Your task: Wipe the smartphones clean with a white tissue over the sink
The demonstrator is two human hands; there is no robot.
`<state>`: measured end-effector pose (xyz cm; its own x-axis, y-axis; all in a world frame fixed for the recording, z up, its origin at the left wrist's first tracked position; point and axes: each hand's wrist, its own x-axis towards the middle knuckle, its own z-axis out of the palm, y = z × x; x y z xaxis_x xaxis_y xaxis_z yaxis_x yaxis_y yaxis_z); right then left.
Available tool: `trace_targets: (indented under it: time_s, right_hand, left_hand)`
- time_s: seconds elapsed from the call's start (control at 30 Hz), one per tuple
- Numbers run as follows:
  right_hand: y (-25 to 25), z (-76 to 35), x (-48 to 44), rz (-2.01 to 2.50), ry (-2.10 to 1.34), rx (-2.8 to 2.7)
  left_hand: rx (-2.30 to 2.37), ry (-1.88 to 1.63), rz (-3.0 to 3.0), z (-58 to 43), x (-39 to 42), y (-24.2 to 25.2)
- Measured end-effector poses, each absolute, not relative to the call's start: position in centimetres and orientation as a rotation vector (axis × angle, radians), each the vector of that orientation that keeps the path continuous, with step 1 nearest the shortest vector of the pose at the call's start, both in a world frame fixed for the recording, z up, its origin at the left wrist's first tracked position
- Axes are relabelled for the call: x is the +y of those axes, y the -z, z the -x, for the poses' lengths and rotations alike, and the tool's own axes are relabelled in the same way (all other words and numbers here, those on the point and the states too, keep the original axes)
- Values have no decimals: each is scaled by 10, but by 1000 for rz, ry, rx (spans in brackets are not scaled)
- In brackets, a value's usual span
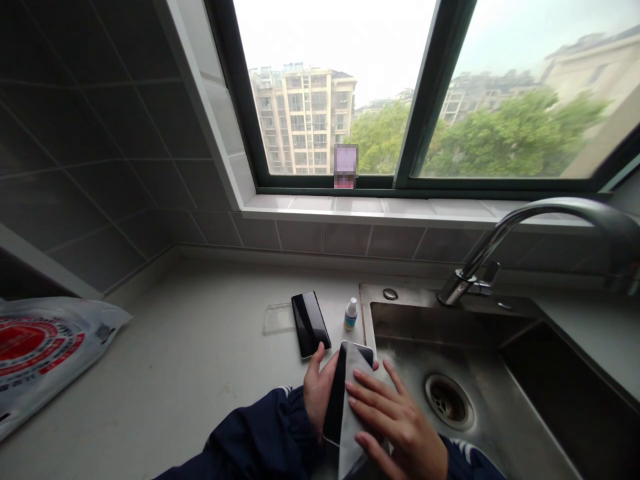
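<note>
My left hand (pixel 318 392) is wrapped round a smartphone (pixel 334 404) with a dark screen and pale edge, near the sink's left rim. A light grey cloth (pixel 351 437) lies over the phone's right part and hangs down below it. On top of the cloth, my right hand (pixel 395 417) rests flat with its fingers spread. Just beyond my hands, a second black phone (pixel 310 323) lies on the counter, touching or overlapping a clear phone case (pixel 279 319). To its right stands a small white bottle (pixel 351 314) with a blue label.
A steel sink (pixel 400 347) with a drain (pixel 449 401) is at right, under a chrome faucet (pixel 500 230). A printed plastic bag (pixel 45 360) lies at far left on the pale counter (pixel 200 320). Behind are the window sill (pixel 310 205) and a pixelated patch (pixel 345 163) at the window.
</note>
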<state>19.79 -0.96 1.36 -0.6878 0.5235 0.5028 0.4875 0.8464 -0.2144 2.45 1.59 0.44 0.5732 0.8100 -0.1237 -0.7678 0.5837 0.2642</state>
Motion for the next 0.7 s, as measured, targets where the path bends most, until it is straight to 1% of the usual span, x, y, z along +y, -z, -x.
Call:
trace_targets:
  time_s: [0.1,0.23,0.43,0.53,0.7]
  right_hand:
    - [-11,-193,-13,615,-130,-2501]
    - [-6,-188,-15,558,-132,-2538]
    - [-13,-189,-10,509,-59,-2645]
    - [-16,-192,-8,571,-5,-2681]
    - [-11,-195,-8,811,28,-2602]
  left_hand:
    - [325,-923,-182,-24,16,-4]
    - [400,-905,-214,-23,16,-7]
    - [401,-847,-214,-22,17,-5]
    - [404,-841,-194,-24,17,-3]
    - [263,-870,-290,-27,15,0]
